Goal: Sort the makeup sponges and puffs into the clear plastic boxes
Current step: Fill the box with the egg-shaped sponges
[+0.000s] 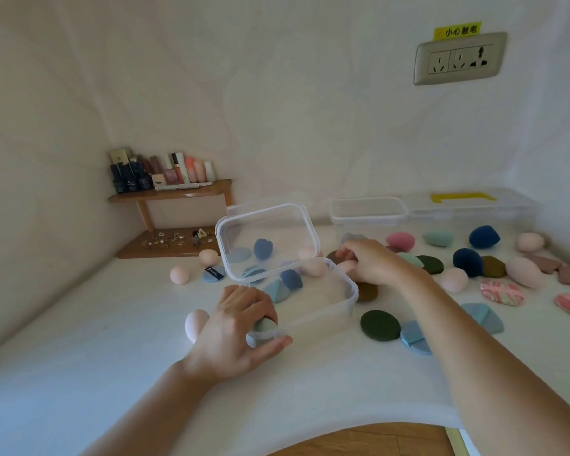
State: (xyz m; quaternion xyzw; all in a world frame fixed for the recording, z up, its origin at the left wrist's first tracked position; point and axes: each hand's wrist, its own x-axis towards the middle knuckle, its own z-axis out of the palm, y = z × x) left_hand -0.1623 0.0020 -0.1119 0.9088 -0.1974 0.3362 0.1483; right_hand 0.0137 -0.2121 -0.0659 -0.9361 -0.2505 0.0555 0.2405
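Observation:
A clear plastic box (339, 304) stands open mid-table, its lid (267, 240) raised at the back. Inside lie a dark blue sponge (292, 278), a blue puff (277, 289) and a pale pink sponge (314, 267). My left hand (236, 330) grips a pale green sponge (266, 325) at the box's near left corner. My right hand (367, 262) pinches a pale pink sponge (347, 265) just beyond the box's right rim. Several loose sponges and puffs lie to the right, among them a dark green puff (380, 325) and a blue puff (415, 337).
A second clear box (369, 209) and a larger lidded one with a yellow handle (463, 196) stand by the back wall. A wooden corner shelf (170, 192) holds cosmetics at back left. Pink sponges (196, 324) (179, 274) lie left of the open box.

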